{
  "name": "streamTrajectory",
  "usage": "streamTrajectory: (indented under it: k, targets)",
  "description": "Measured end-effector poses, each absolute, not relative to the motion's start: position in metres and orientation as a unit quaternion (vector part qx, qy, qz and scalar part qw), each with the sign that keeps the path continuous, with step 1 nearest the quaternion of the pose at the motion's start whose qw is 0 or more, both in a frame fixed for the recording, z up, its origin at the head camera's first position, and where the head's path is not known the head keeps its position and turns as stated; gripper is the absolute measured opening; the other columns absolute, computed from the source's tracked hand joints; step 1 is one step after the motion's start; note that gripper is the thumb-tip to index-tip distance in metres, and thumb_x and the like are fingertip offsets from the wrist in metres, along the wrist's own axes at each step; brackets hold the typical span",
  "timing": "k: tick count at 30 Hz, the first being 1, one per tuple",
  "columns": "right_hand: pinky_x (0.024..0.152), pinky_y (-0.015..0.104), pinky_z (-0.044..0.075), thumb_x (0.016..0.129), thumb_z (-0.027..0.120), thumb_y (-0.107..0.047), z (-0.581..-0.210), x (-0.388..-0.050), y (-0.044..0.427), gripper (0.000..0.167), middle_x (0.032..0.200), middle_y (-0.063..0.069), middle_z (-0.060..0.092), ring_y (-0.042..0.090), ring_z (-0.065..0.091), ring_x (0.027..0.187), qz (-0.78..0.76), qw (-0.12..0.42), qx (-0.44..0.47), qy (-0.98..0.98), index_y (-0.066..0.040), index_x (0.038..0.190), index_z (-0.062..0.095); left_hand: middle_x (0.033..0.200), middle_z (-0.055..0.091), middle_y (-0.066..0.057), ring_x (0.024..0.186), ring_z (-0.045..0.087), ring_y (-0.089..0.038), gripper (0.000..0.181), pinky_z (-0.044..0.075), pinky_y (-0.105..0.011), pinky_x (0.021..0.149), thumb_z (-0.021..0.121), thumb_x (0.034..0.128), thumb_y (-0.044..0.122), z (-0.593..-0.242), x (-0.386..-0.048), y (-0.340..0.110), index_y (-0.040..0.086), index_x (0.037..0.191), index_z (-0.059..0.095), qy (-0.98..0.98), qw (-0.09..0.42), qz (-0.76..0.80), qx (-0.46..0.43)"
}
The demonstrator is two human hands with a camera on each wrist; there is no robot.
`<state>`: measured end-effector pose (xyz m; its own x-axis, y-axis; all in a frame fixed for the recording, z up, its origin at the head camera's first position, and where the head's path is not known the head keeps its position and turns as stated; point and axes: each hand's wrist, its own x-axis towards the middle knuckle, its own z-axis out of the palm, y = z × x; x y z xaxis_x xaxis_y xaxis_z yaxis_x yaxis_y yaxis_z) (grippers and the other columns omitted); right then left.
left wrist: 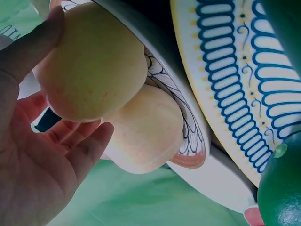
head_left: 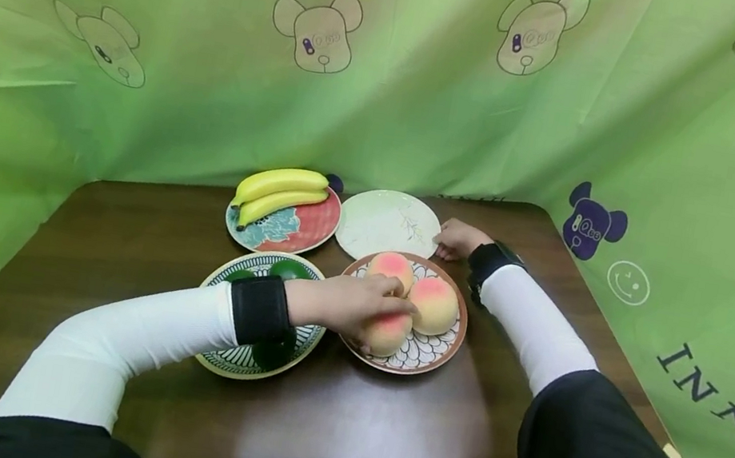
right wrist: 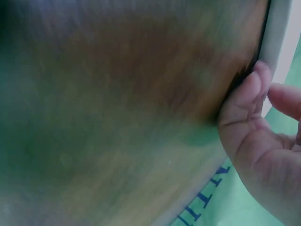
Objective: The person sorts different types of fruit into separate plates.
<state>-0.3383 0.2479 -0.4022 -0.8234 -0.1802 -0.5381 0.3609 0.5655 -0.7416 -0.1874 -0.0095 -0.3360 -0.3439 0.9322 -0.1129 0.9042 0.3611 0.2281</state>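
Observation:
My left hand (head_left: 355, 304) is curled round the front-left peach (head_left: 386, 335), which sits on a brown-rimmed plate (head_left: 461, 332). In the left wrist view, thumb and fingers lie on either side of that peach (left wrist: 94, 66). Two other peaches, one at the back (head_left: 393, 267) and one at the right (head_left: 434, 307), share the plate. Behind it lies a white oval plate (head_left: 376, 222) with a faint twig pattern. Its right rim is pinched by my right hand (head_left: 461, 238); the right wrist view shows thumb and fingers on opposite sides of the rim (right wrist: 277, 52).
Left of the peaches stands a patterned bowl (head_left: 220, 368) holding several dark green fruits (head_left: 274, 351), partly under my left wrist. Bananas (head_left: 281, 194) lie on a red and blue plate (head_left: 320, 225) at the back. A green printed cloth (head_left: 403, 105) hangs behind the wooden table (head_left: 117, 244).

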Motion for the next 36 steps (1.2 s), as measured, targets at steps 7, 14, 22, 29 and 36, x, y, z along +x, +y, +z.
streamTrajectory:
  k: [7, 14, 22, 29, 36]
  targets:
    - [0.051, 0.018, 0.046, 0.107, 0.042, -0.004, -0.396, -0.345, 0.242, 0.022, 0.059, -0.001, 0.052, 0.006, 0.050, 0.050, -0.437, 0.315, 0.082, 0.839, -0.002, 0.085, 0.048, 0.150, 0.053, -0.011, 0.136, 0.055, -0.024, 0.075, 0.047, -0.040, 0.114, 0.078, 0.0912, 0.031, -0.315, -0.199, -0.017, 0.012, 0.155, 0.043, 0.841, 0.176, 0.074, 0.506]
    - [0.054, 0.017, 0.047, 0.107, 0.044, -0.010, -0.376, -0.331, 0.259, 0.026, 0.057, -0.004, 0.051, 0.004, 0.048, 0.051, -0.382, 0.300, 0.081, 0.870, -0.003, 0.084, 0.052, 0.154, 0.049, -0.022, 0.145, 0.046, -0.036, 0.068, 0.037, -0.046, 0.122, 0.070, 0.0965, 0.023, -0.280, -0.268, -0.046, 0.000, 0.154, 0.041, 0.895, 0.106, 0.135, 0.411]
    - [0.052, 0.016, 0.046, 0.108, 0.044, -0.012, -0.365, -0.322, 0.282, 0.033, 0.056, -0.005, 0.050, 0.004, 0.048, 0.049, -0.358, 0.266, 0.075, 0.892, -0.004, 0.077, 0.053, 0.160, 0.033, -0.032, 0.152, 0.029, -0.048, 0.069, 0.024, -0.055, 0.127, 0.062, 0.0984, 0.018, -0.283, -0.355, -0.093, -0.005, 0.156, 0.032, 0.956, 0.086, 0.126, 0.249]
    - [0.052, 0.017, 0.047, 0.107, 0.042, -0.011, -0.368, -0.323, 0.283, 0.034, 0.055, -0.005, 0.048, 0.005, 0.047, 0.049, -0.350, 0.262, 0.076, 0.896, -0.005, 0.075, 0.052, 0.164, 0.026, -0.032, 0.155, 0.021, -0.047, 0.068, 0.019, -0.053, 0.129, 0.055, 0.1005, 0.018, -0.297, -0.381, -0.099, -0.004, 0.158, 0.026, 0.968, 0.092, 0.107, 0.208]
    - [0.053, 0.017, 0.048, 0.107, 0.044, -0.012, -0.369, -0.322, 0.282, 0.035, 0.055, -0.005, 0.048, 0.004, 0.047, 0.049, -0.349, 0.264, 0.077, 0.896, -0.005, 0.074, 0.054, 0.165, 0.026, -0.029, 0.155, 0.022, -0.046, 0.079, 0.020, -0.053, 0.129, 0.065, 0.0995, 0.026, -0.306, -0.392, -0.096, -0.003, 0.160, 0.023, 0.971, 0.088, 0.094, 0.203]
